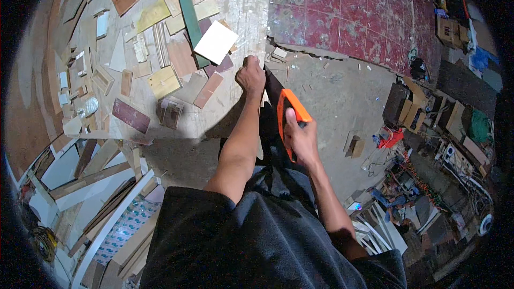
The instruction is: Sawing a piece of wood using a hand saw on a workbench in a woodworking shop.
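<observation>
My right hand (302,140) is wrapped round the orange and black handle of a handsaw (289,104). The saw's dark blade runs forward from the handle to the table's right edge, close beside my left hand (250,76). That left hand is closed at the edge of the worktable (214,120), knuckles up. A narrow strip of pale wood shows between its wrist and the blade, but what the fingers grip is hidden. On the tabletop just beyond lie a white square board (216,42) and a long green strip (187,13).
Several wood offcuts (165,81) are scattered over the table to the left. Boards and panels (85,187) lean at the lower left. To the right are a grey concrete floor (337,96), a raised red tiled floor (342,16), and boxes, tools and cables (417,171).
</observation>
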